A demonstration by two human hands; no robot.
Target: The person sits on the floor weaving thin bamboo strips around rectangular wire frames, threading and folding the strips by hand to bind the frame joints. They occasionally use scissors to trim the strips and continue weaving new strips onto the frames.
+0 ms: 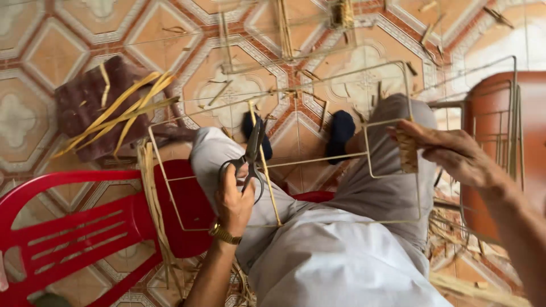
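My left hand, with a gold watch on its wrist, grips black-handled scissors whose blades point up along a thin straw strip. My right hand holds the right side of a thin metal wire frame, where a patch of woven straw wraps the wire. The frame lies across my lap over grey trousers. My feet in dark socks rest on the tiled floor.
A red plastic chair lies on its side at lower left. Loose yellow straw strips lie over a brown cloth at upper left. More wire frames lean on a brown cabinet at right. Straw scraps litter the patterned tiles.
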